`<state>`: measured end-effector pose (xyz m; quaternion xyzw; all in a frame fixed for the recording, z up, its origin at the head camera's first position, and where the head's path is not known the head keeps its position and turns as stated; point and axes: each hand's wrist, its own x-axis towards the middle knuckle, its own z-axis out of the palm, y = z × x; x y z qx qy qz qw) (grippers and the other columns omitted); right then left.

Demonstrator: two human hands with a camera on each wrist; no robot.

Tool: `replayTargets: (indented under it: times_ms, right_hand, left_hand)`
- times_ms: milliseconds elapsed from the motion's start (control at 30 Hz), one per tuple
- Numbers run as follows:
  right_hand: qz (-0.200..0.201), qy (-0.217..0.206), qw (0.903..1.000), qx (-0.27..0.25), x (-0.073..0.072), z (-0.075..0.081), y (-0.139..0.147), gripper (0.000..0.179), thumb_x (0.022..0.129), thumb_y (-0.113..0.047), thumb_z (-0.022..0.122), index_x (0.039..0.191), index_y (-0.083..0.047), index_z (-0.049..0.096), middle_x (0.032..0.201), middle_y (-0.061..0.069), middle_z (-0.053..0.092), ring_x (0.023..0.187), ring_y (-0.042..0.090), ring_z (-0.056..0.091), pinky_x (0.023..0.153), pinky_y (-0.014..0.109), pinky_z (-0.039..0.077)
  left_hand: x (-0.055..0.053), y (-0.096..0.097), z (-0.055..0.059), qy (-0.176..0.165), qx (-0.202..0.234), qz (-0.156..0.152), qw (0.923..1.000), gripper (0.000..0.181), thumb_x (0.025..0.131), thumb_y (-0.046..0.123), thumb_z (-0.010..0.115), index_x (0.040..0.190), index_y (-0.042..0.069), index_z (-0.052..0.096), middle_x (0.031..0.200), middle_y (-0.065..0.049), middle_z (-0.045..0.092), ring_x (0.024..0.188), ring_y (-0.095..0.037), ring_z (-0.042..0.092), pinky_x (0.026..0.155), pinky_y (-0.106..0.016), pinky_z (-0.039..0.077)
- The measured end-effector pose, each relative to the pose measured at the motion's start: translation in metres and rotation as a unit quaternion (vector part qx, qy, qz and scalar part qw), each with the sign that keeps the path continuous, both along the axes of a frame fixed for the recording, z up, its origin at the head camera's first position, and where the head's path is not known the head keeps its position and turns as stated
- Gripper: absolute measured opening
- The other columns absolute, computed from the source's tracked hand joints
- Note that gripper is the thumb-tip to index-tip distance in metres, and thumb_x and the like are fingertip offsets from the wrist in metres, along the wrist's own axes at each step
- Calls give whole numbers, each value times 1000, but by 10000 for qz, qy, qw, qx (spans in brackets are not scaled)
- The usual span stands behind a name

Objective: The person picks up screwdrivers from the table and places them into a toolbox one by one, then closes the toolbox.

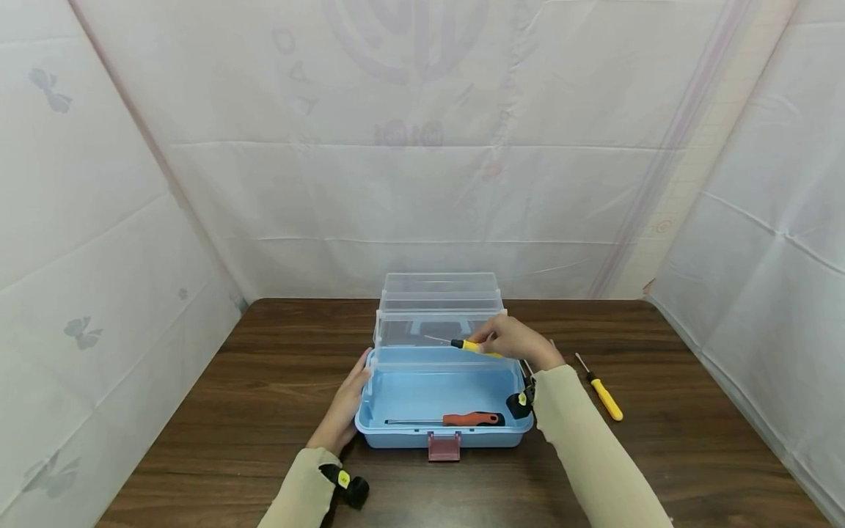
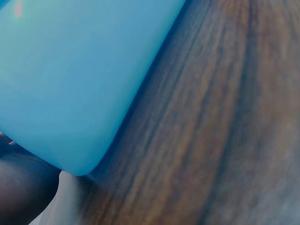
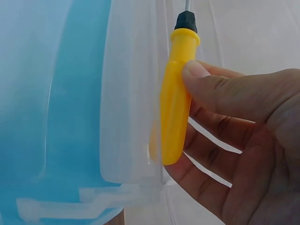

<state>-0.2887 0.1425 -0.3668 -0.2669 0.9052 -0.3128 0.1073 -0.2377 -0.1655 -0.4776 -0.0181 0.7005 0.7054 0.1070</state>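
Observation:
My right hand (image 1: 518,342) pinches the yellow handle of a screwdriver (image 3: 176,101) between thumb and fingers. The screwdriver has a black collar, and its thin shaft points left over the back of a blue toolbox (image 1: 422,390). In the right wrist view the handle lies right at the edge of a translucent tray (image 3: 129,93). My left hand (image 1: 346,403) rests along the left side of the toolbox, its fingers extended against the wall. An orange-and-black screwdriver (image 1: 472,419) lies inside the box near the front wall.
Another yellow screwdriver (image 1: 607,400) lies on the brown wooden table (image 1: 277,411), right of my right forearm. The translucent trays and lid (image 1: 441,284) stand raised behind the toolbox. A pink latch (image 1: 444,447) hangs at its front. White sheeting surrounds the table.

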Motion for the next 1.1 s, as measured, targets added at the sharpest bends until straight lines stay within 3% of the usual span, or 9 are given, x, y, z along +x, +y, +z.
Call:
replayTargets:
  times_ms: [800, 1100]
  right_hand:
    - [228, 44, 9993, 309, 1, -3, -9, 19, 89, 1, 63, 105, 1, 74, 105, 13, 72, 93, 22, 65, 85, 42, 56]
    - [198, -63, 9989, 412, -1, -6, -12, 17, 87, 2, 63, 99, -2, 76, 96, 8, 73, 82, 16, 61, 79, 37, 56]
  left_hand:
    - [-2, 0, -2, 10, -41, 18, 10000, 53, 106, 33, 27, 156, 26, 10, 163, -8, 4, 149, -35, 4, 117, -57, 11]
    - [-1, 0, 1, -22, -37, 32, 10000, 53, 106, 31, 26, 156, 27, 10, 163, -9, 3, 149, -35, 3, 117, -57, 11]
